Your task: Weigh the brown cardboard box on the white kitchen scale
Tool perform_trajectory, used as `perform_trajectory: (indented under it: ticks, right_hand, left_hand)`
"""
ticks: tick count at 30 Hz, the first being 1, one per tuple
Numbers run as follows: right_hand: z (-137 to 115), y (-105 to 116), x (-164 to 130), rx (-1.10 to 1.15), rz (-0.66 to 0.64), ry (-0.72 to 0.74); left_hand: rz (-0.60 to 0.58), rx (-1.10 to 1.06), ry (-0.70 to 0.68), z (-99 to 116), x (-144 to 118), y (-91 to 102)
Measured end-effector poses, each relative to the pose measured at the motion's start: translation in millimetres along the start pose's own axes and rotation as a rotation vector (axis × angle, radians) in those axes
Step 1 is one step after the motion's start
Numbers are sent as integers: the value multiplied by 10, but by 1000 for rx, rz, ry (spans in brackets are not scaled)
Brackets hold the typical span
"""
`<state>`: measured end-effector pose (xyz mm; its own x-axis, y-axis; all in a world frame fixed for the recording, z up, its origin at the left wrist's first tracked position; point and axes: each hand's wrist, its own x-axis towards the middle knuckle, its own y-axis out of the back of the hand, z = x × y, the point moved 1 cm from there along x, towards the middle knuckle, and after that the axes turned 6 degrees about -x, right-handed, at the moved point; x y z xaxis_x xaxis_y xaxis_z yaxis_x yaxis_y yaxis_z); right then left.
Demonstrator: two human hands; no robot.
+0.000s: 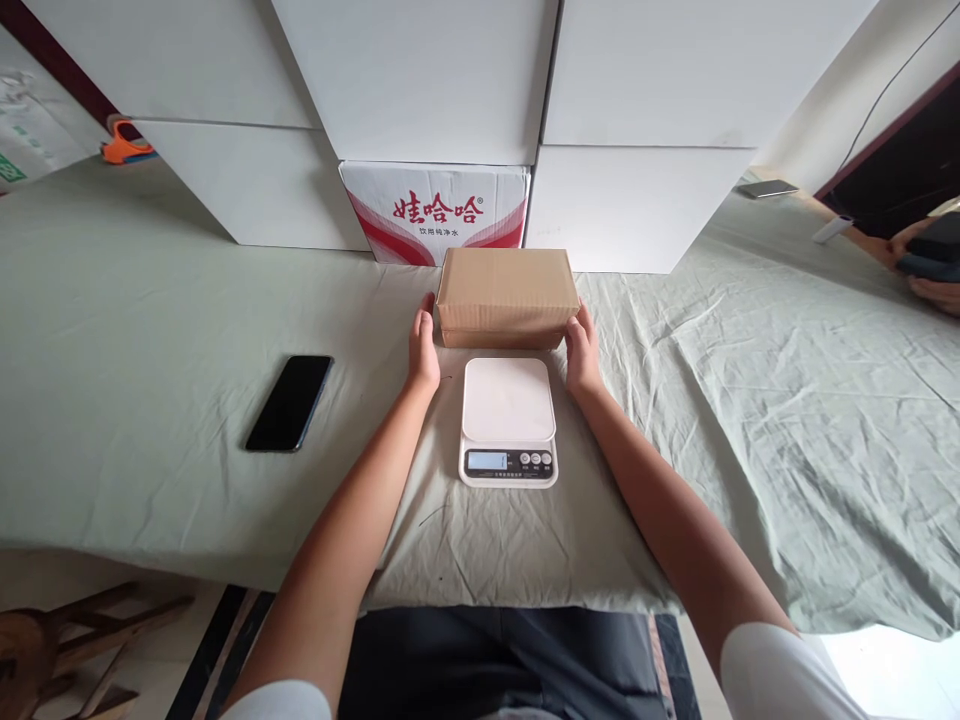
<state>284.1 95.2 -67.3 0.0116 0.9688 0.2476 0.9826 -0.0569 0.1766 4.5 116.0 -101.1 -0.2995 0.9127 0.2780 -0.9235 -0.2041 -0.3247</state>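
A brown cardboard box (508, 285) rests just beyond a white digital kitchen scale (508, 400), between my two hands. My left hand (424, 352) is at the box's left side, fingers stretched forward, with a narrow gap showing between thumb and cardboard. On the other side my right hand (583, 350) is against the box, its thumb over the near right corner and its fingers along the side. The scale's weighing plate is bare and its display (487, 461) is lit, the digits too small to read.
A black phone (289, 403) lies left on the green cloth (150, 400). White cartons (622, 205) are stacked behind, one with red lettering (439, 210). An orange tape dispenser (124, 145) sits far left. At right are another phone (766, 188) and another person's hand (934, 290) with a dark object.
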Motion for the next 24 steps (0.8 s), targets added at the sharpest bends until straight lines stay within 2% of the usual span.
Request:
perform_trajectory:
  ticks: [3, 5, 7, 9, 11, 14, 17, 24]
  right_hand:
    - [-158, 102, -35, 44, 40, -98]
    - [-295, 189, -179, -6, -15, -127]
    - [-425, 288, -448, -111, -87, -112]
    - [-516, 375, -800, -269, -241, -27]
    - [-551, 433, -1145, -422, -414, 121]
    - [-505, 452, -1476, -569, -535, 240]
    - [-434, 404, -1555, -661, -544, 280]
    - [-399, 331, -1520, -806, -506, 307]
  left_hand:
    - [2, -11, 3, -11, 10, 12]
    - [4, -13, 6, -17, 17, 20]
    - [4, -12, 2, -22, 22, 25]
    - [3, -7, -6, -29, 28, 27]
    - [-7, -1, -13, -38, 33, 27]
    - [-25, 4, -15, -47, 34, 26]
    - [-21, -4, -14, -38, 28, 25]
    - [-30, 16, -20, 6, 17, 5]
